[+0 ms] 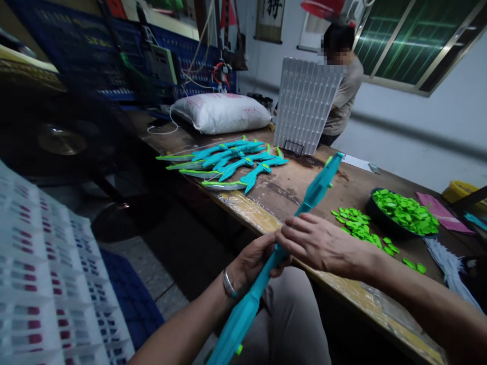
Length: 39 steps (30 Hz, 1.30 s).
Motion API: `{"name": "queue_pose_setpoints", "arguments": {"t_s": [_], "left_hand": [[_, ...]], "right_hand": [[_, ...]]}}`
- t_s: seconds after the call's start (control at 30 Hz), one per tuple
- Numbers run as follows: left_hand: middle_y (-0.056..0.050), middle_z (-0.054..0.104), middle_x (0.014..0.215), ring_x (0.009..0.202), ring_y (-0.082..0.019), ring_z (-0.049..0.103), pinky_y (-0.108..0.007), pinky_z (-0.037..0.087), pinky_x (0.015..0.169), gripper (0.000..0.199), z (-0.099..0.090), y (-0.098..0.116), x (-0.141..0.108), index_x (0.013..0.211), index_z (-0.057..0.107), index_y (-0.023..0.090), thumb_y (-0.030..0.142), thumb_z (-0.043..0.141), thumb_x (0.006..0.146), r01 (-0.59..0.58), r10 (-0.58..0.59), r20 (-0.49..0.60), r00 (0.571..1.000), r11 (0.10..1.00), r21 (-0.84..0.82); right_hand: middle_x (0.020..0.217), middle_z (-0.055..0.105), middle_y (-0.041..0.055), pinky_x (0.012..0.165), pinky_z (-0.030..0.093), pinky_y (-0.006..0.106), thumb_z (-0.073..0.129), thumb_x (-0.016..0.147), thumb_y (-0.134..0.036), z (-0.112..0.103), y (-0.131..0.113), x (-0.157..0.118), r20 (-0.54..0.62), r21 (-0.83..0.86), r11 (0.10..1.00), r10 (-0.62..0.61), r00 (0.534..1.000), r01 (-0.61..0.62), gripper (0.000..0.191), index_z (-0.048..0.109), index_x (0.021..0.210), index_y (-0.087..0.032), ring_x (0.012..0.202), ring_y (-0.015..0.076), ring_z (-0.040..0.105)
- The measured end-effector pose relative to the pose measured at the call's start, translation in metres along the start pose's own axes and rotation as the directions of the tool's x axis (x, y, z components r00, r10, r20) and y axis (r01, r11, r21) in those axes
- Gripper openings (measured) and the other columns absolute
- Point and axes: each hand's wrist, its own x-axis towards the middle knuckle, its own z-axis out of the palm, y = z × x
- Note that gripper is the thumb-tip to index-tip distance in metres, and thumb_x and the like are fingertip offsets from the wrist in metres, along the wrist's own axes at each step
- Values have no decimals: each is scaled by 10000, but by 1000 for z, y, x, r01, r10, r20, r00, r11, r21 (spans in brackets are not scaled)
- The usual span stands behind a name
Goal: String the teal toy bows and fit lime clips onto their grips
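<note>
A long turquoise plastic piece (pixel 243 317) with small green parts lies slantwise over my lap. My left hand (pixel 255 263), with a silver bangle at the wrist, wraps round its middle from below. From above, my right hand (pixel 314 242) closes on the same piece, right beside the left. The upper end of the piece points toward the table. Beyond my hands, several turquoise pieces (pixel 232 157) with green-edged, greyish blades lie in a pile on the table. Loose green parts (pixel 355 223) are scattered beyond my right forearm.
A dark bowl (pixel 371 210) of green parts stands on the table (pixel 281 190) at right. Farther back are a white sack (pixel 224 112), an upright plastic crate (pixel 304 104) and a person (pixel 348 96). A white crate (pixel 41 274) fills the lower left.
</note>
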Motion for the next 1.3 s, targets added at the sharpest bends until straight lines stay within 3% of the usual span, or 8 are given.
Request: {"name": "queue_pose_setpoints", "arguments": {"t_s": [0.1, 0.27, 0.37, 0.47, 0.53, 0.67, 0.87, 1.3], "left_hand": [[-25, 604, 681, 541, -144, 606, -210, 478, 434, 222, 5, -7, 1, 870, 664, 136, 350, 721, 887, -21, 21, 13, 1000, 997, 72], [-8, 602, 702, 486, -115, 562, -217, 477, 429, 249, 19, -27, -3, 963, 667, 135, 359, 743, 884, -42, 39, 25, 999, 993, 106], [0, 593, 673, 486, -110, 555, -208, 483, 434, 251, 22, -34, -1, 936, 664, 140, 356, 769, 863, -24, 24, 11, 1000, 997, 70], [-18, 584, 640, 505, -126, 556, -191, 439, 396, 304, 22, -32, 4, 836, 654, 131, 402, 792, 822, 25, -25, 21, 999, 1000, 15], [-35, 584, 647, 507, -120, 531, -173, 380, 365, 343, 24, -27, 6, 774, 645, 122, 415, 822, 761, 54, -53, 45, 998, 998, -18], [-33, 575, 663, 486, -92, 456, -147, 287, 327, 278, 30, -19, 1, 763, 651, 122, 321, 822, 672, 56, -51, 69, 996, 996, -69], [1, 518, 590, 461, -93, 447, -146, 317, 322, 165, 29, -18, -11, 686, 612, 141, 225, 753, 701, 18, -18, -2, 1000, 993, -118], [-47, 590, 636, 480, -122, 508, -160, 338, 338, 110, 36, -22, -13, 756, 661, 133, 242, 676, 762, 71, -76, -33, 997, 988, -135]], "right_hand": [[961, 662, 148, 800, 515, 426, 443, 1053, -138, -5, -17, -7, 10, -100, 993, -68, 998, 69, 217, 652, 1014, -98, 864, 266, 611], [924, 703, 158, 828, 530, 432, 344, 1039, -85, 1, -42, -34, -79, -226, 971, -95, 992, 75, 361, 692, 944, -107, 883, 282, 662], [963, 714, 177, 861, 544, 449, 317, 1033, -63, 5, -45, -46, -123, -189, 982, -45, 991, 21, 362, 678, 1045, -55, 932, 294, 674], [1167, 690, 196, 937, 550, 458, 346, 1063, -107, 13, -43, -52, -198, -28, 988, 141, 970, -150, 325, 573, 1288, -50, 1106, 291, 638], [1236, 658, 188, 937, 555, 446, 450, 1071, -177, 21, -44, -52, -324, 83, 956, 293, 899, -282, 321, 499, 1377, -97, 1156, 287, 612], [1005, 666, 121, 745, 546, 366, 609, 1025, -221, 37, -60, -41, -525, 306, 836, 547, 652, -455, 178, 582, 1193, -167, 865, 232, 624], [964, 649, 106, 760, 525, 379, 632, 990, -131, 53, -85, -21, -555, 515, 733, 680, 480, -444, 140, 610, 1120, -179, 870, 230, 594], [988, 682, 133, 781, 552, 413, 671, 939, -37, 61, -88, -32, -599, 547, 763, 645, 474, -346, 254, 624, 1163, -147, 914, 243, 637]]}}
